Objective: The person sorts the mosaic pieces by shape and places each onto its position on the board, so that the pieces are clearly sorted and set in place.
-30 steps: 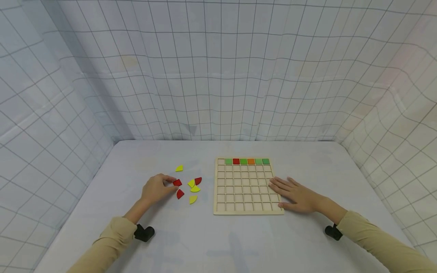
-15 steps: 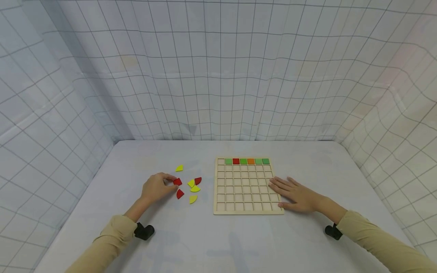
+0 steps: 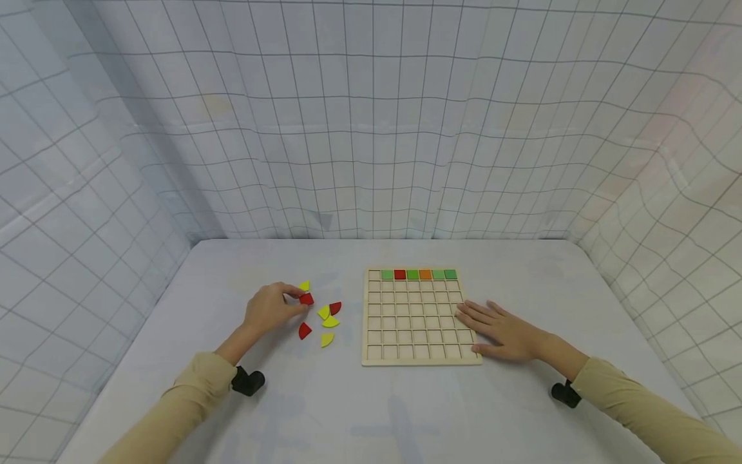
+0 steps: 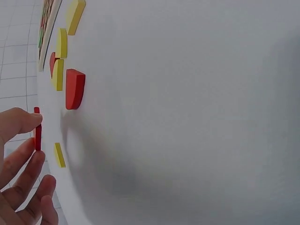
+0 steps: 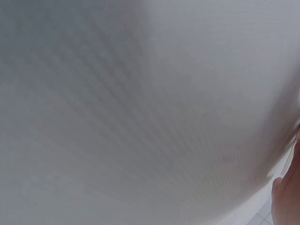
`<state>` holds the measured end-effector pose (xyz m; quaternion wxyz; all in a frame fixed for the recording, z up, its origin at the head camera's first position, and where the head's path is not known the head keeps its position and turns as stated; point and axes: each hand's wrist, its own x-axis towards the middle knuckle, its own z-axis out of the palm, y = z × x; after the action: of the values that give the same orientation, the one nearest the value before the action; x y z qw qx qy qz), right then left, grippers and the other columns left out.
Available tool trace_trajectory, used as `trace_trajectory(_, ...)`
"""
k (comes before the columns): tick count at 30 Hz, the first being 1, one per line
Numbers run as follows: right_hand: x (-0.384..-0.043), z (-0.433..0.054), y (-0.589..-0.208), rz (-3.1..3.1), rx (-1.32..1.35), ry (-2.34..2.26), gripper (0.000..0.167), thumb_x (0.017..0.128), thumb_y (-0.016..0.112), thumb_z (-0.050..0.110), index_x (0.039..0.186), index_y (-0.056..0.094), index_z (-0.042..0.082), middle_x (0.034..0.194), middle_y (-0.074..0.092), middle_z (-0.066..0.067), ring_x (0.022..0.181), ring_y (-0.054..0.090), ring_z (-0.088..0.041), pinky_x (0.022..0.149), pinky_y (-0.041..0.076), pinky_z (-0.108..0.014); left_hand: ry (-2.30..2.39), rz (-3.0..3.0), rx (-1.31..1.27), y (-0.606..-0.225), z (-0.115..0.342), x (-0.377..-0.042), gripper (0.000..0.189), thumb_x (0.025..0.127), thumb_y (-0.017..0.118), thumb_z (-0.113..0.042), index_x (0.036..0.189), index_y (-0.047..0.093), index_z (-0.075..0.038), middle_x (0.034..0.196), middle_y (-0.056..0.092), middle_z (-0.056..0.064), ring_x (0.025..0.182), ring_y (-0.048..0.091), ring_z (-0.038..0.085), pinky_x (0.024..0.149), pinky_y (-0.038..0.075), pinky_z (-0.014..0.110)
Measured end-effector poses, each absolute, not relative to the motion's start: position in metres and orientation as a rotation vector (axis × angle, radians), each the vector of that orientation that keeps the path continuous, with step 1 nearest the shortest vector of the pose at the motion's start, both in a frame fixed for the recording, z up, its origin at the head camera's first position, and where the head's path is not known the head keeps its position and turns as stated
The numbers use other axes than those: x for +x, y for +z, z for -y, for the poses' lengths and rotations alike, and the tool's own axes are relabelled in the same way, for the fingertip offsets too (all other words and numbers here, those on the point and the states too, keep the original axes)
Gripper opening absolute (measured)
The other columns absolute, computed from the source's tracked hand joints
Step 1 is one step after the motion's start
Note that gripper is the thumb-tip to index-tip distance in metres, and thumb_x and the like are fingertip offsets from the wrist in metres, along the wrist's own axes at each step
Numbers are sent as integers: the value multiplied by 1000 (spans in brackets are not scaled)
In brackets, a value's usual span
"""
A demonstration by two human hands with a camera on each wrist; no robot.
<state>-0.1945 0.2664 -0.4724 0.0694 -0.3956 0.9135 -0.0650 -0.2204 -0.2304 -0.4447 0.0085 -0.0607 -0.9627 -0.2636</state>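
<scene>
My left hand [image 3: 271, 308] pinches a thin red tile [image 3: 306, 299] between thumb and fingers; in the left wrist view the red tile [image 4: 38, 133] is seen edge-on, lifted off the tabletop. Around it lie quarter-circle pieces: a yellow one [image 3: 304, 285] partly behind the hand, a red one [image 3: 304, 330] nearer me, and another red one [image 3: 335, 308] beside several yellow ones. Flat and with straight fingers, my right hand [image 3: 505, 334] rests on the right edge of a pale wooden grid board [image 3: 364, 322]. Only part of the right hand [image 5: 287, 199] shows in the right wrist view.
Green, red and orange square tiles fill most of the board's far row, including an orange one [image 3: 426, 274]; the far-left cell there is bare wood. White tabletop [image 3: 324, 406] spreads around the board. White gridded cloth [image 3: 382, 129] hangs behind and at both sides.
The left hand has moved slightly away from me and to the right, and the red tile has come up with it. My right hand and the board have stayed put.
</scene>
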Motion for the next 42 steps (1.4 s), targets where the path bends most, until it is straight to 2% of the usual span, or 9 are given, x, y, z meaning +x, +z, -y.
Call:
trace_trajectory(26, -194, -269, -476, -2735, -1181, -201, 71, 98, 44, 51, 155, 18, 17, 162, 15, -3, 149, 16, -26, 115, 14, -58, -773, 2985, -378, -436, 174, -253, 33, 79, 76, -31, 107, 75, -13, 101, 73, 4, 76, 56, 17, 52, 42, 22)
trace_trajectory(36, -196, -269, -475, -2730, -1187, -217, 71, 98, 45, 50, 155, 18, 15, 162, 15, -5, 149, 15, -28, 115, 13, -60, -770, 2986, -403, -437, 156, -265, 33, 81, 75, -32, 109, 74, -15, 103, 72, 3, 80, 57, 18, 55, 43, 22)
trace_trajectory(42, -198, -270, -479, -2743, -1212, -222, 71, 98, 45, 49, 155, 19, 14, 162, 17, -7, 149, 16, -27, 113, 15, -61, -766, 2969, -448, -440, 147, -274, 32, 82, 73, -33, 109, 74, -15, 103, 72, 3, 78, 57, 17, 52, 41, 21)
